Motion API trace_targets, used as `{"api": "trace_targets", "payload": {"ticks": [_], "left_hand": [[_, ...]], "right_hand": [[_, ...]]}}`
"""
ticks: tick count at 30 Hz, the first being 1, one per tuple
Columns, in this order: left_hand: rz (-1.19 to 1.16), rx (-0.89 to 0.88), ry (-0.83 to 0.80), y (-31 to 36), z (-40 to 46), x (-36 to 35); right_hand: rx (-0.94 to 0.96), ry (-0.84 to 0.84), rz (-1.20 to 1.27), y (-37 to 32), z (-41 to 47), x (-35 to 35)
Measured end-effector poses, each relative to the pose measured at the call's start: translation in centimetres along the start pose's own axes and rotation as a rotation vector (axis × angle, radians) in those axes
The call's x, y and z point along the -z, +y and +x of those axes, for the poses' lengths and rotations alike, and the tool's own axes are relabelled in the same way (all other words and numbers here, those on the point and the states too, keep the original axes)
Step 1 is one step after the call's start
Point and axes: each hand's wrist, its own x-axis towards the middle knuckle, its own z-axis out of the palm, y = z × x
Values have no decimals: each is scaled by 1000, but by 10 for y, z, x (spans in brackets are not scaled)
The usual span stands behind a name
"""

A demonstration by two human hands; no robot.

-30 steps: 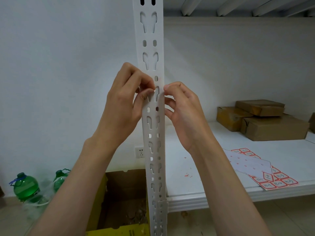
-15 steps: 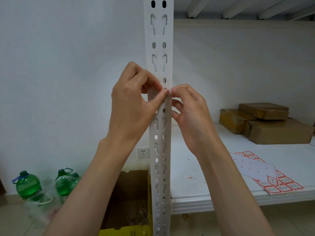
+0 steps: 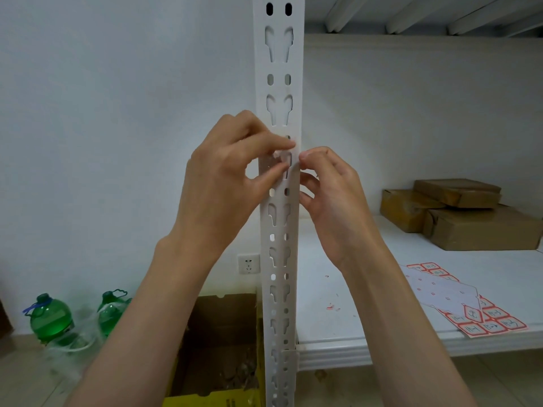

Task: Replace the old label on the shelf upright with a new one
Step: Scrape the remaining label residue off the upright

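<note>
White shelf upright (image 3: 279, 230): label (image 3: 282, 158) btwn left hand (image 3: 226, 183) fingers (image 3: 273, 145).

Dim, cool, even light (no hard shadows); slightly soft focus, edges bowed by wide-angle.

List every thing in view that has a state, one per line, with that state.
shelf upright: standing vertical, both hands at its slotted face.
left hand: fingers curled, tips pinching at the upright's face.
right hand: fingers curled, tips at the upright's right edge.
label sheet: lying flat on the shelf, part peeled bare.
brown boxes: closed, stacked.
cardboard box: open on the floor.
green bottles: capped, upright.
</note>
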Motion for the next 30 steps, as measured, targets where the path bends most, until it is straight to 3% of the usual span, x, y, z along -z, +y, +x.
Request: {"api": "trace_targets", "payload": {"ticks": [9, 15, 30], "left_hand": [[59, -78, 102, -5, -2, -6], [48, -64, 69, -9, -2, -9], [-299, 208, 107, -5, -2, -15]], "right_hand": [[2, 13, -6, -1, -2, -3], [1, 5, 0, -1, -1, -2], [-5, 25, 11, 0, -1, -2]]}}
